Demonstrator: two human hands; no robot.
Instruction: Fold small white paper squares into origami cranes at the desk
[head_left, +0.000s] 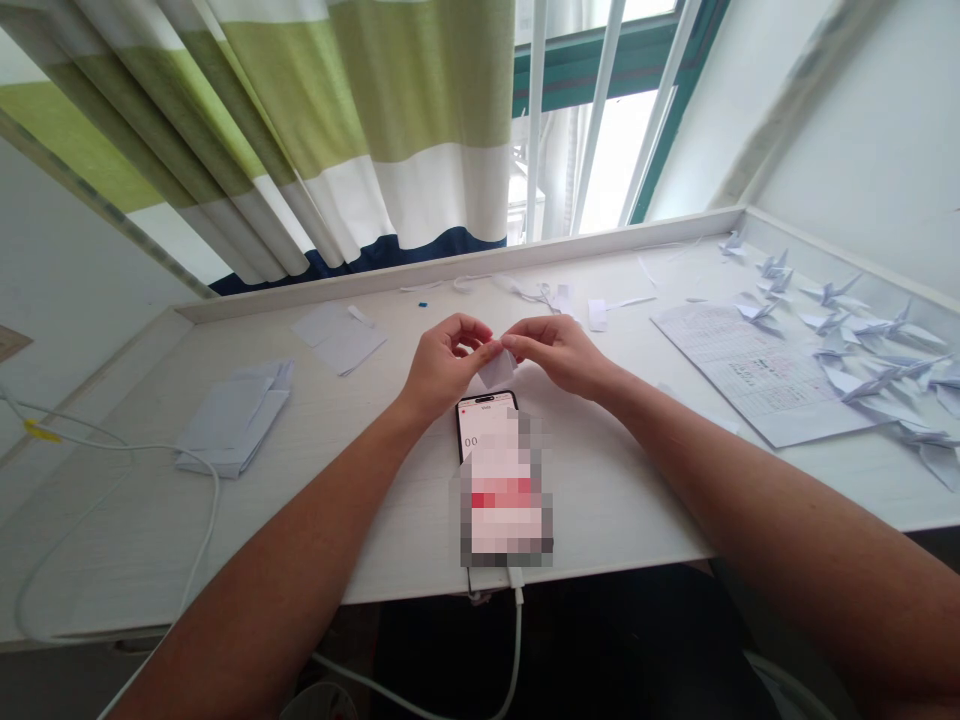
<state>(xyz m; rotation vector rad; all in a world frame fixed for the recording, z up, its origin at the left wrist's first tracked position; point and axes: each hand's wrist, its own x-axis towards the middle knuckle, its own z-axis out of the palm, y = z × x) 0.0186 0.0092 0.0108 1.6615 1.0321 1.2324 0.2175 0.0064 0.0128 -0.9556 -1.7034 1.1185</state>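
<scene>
A small piece of folded white paper [498,373] is pinched between my two hands, just above the top end of a phone [487,420]. My left hand [451,365] grips its upper left part with thumb and forefinger. From the other side, my right hand [556,350] pinches the top of the same paper, and the fingertips of both hands nearly meet. The paper's lower part hangs below the fingers as a pointed, creased shape; its upper part is hidden by them. The phone lies face up with its screen lit, partly blurred.
Several folded paper cranes [862,380] stand at the right, some on a written sheet [739,365]. At the left lie a stack of folded paper [236,415] and loose white sheets [339,338]. Paper scraps [597,315] are at the back. A white cable [517,630] runs from the phone.
</scene>
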